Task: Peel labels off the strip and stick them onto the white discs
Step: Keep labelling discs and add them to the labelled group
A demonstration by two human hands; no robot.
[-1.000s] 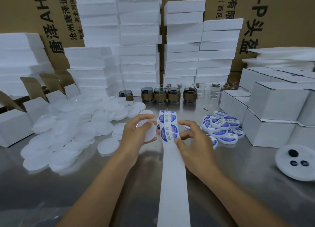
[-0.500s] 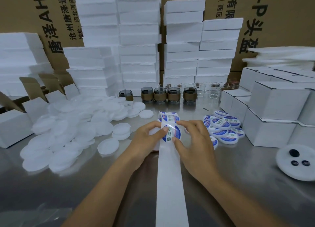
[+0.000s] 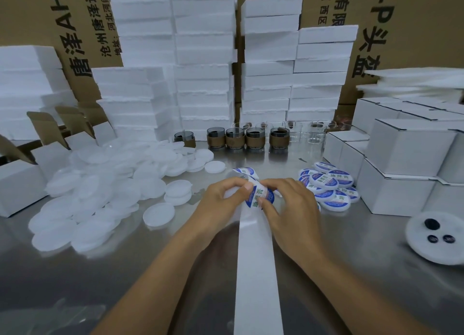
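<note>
While cardboard cartons (image 3: pixel 401 33) printed with large Chinese characters and "AH" close the twelve o'clock wall, stacked foam slabs (image 3: pixel 200 65) stand before them. Blank white discs (image 3: pixel 100 191) are heaped at nine o'clock and labelled discs (image 3: pixel 326 186) at two o'clock, presumably to keep stock apart from output. Running from six o'clock to centre, the strip (image 3: pixel 256 272) lies between both forearms. At centre, the left hand (image 3: pixel 221 204) pinches a disc while the right hand (image 3: pixel 293 209) presses a blue-rimmed label (image 3: pixel 259 196) with green characters, not legible here.
</note>
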